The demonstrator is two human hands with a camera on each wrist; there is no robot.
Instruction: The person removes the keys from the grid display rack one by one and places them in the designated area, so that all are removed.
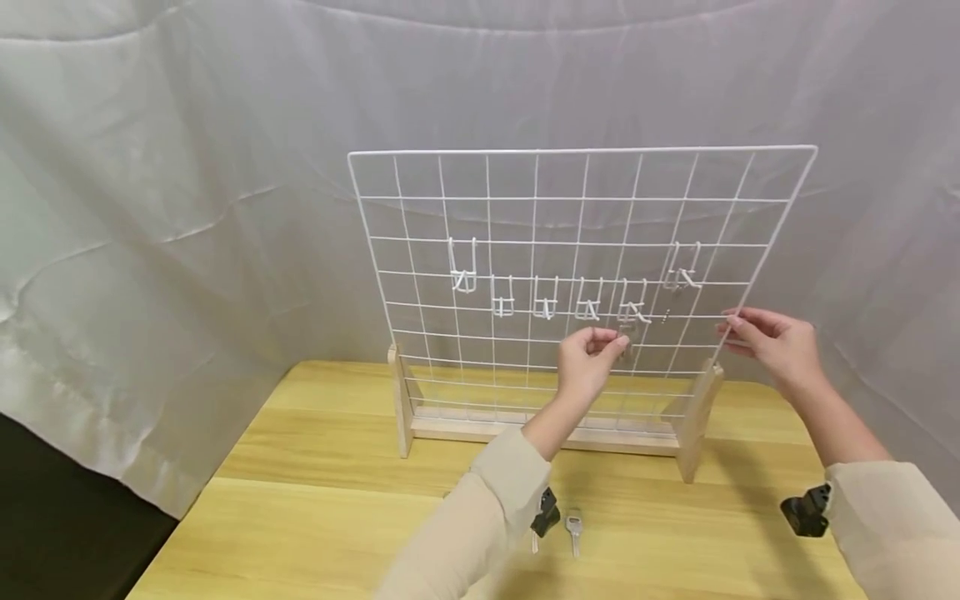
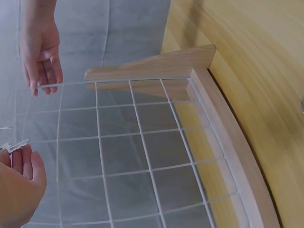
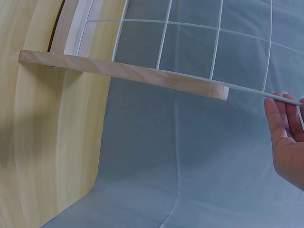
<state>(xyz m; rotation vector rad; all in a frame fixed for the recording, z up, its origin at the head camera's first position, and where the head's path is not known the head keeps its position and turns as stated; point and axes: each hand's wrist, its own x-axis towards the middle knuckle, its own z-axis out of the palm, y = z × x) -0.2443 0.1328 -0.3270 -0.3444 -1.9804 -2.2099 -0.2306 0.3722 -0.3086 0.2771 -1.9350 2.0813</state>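
A white wire grid panel [image 1: 510, 340] stands upright in a wooden base [image 1: 693, 425]. My left hand [image 1: 588, 358] is in front of the panel, just below the rightmost hook [image 1: 633, 310] of the lower row. Between its thumb and fingers it pinches a silver key [image 2: 19, 145], whose toothed blade shows in the left wrist view. At the panel's right edge, my right hand [image 1: 780, 346] grips the outer wire with thumb and fingertips. More white hooks hang on the grid, one high on the left [image 1: 463, 271] and one high on the right [image 1: 682, 271].
On the wooden table [image 1: 300, 467] lies a silver key [image 1: 573, 529], with another key [image 1: 535, 542] partly hidden by the left wrist camera [image 1: 546, 512]. Grey cloth [image 1: 262, 125] hangs behind and beside the table.
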